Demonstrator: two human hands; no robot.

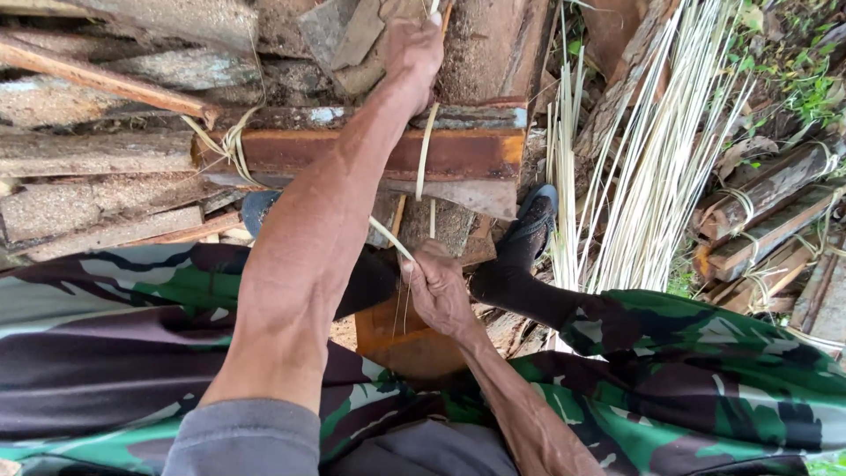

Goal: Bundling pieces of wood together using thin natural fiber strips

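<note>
My left hand (412, 51) reaches far forward and is closed on the upper end of a thin pale cane strip (426, 145). The strip hangs down across an orange-brown wooden plank (467, 152). My right hand (438, 289) sits close to my knees, fingers closed on the strip's lower end, with fine fibres trailing below it. A grey flat piece (467, 196) lies under the plank. My feet in dark shoes, one on the right (535, 222) and one on the left (258, 210), rest against the wood.
Rough wood slabs (97, 150) are stacked at the left, one tied with a pale strip knot (231, 145). A bundle of long pale strips (656, 159) leans at the right. Tied bundles of wood (762, 211) lie further right on grass. Camouflage trousers (115, 344) fill the foreground.
</note>
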